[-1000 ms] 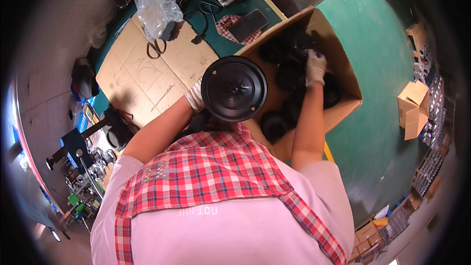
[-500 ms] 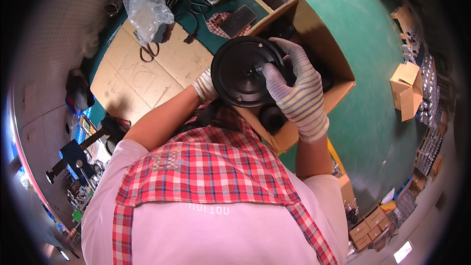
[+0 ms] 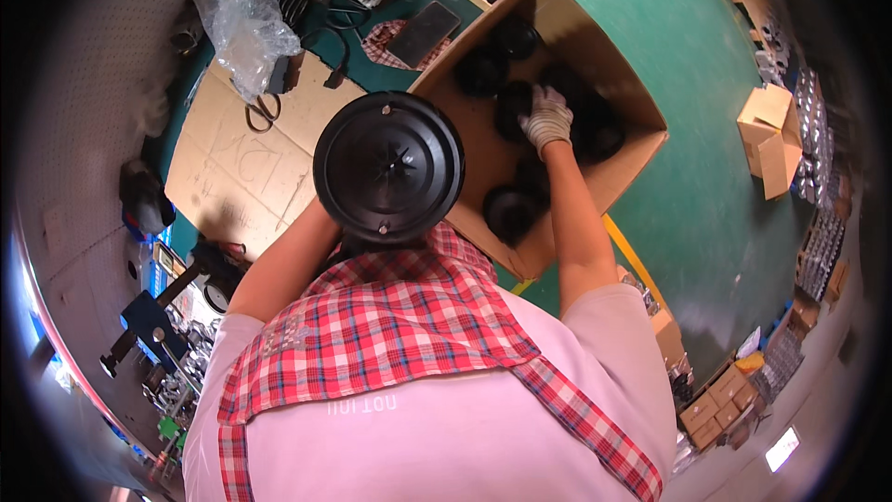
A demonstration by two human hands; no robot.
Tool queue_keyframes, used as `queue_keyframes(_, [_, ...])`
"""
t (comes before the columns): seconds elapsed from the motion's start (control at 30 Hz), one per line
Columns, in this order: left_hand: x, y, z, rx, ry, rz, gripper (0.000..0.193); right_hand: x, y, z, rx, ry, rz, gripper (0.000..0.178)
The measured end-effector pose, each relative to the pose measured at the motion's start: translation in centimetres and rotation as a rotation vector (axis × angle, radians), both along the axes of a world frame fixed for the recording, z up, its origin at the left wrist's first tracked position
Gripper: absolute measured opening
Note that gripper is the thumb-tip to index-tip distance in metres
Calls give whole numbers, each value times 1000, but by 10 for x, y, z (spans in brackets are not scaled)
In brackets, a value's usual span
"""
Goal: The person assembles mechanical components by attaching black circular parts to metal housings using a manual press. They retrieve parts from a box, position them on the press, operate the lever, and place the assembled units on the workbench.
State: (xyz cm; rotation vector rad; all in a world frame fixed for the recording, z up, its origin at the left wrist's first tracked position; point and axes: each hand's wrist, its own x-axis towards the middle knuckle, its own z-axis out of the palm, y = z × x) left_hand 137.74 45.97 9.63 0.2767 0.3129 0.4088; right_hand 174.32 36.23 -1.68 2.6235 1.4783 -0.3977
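The right hand (image 3: 548, 118), in a pale glove, is inside an open cardboard box (image 3: 595, 46) at the upper right of the frame, its fingers bent over the dark contents; whether they grip 1 piece or only touch it, I cannot tell. The left hand is hidden behind a black round part (image 3: 395, 167) near the centre, so its hold cannot be told. That part faces the camera, with 2 small bright studs (image 3: 386, 111) near its rim. The work looks partway along: this 1 part is out of the box, while several black parts (image 3: 509, 216) lie inside, too dark and overlapped to count. At the upper left, a flat cardboard sheet (image 3: 223, 149) lies on the green tabletop (image 3: 372, 79), with scissors (image 3: 263, 113) and a clear plastic bag (image 3: 242, 28) at its top. Far right, the contents of a smaller carton (image 3: 771, 135) do not show.
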Motion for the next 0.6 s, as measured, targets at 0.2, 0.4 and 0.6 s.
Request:
queue_keyframes(0.2, [-13, -9, 26, -72, -35, 127, 38, 26, 21, -68, -2, -78, 435, 61])
queue_keyframes(0.4, [-18, -21, 43, 3, -2, 303, 41, 25, 20, 12, 387, 17, 129, 49])
queue_keyframes(0.6, [-36, -34, 34, 118, 63, 455, 43, -59, 33, 228, 898, 1124, -333, 56])
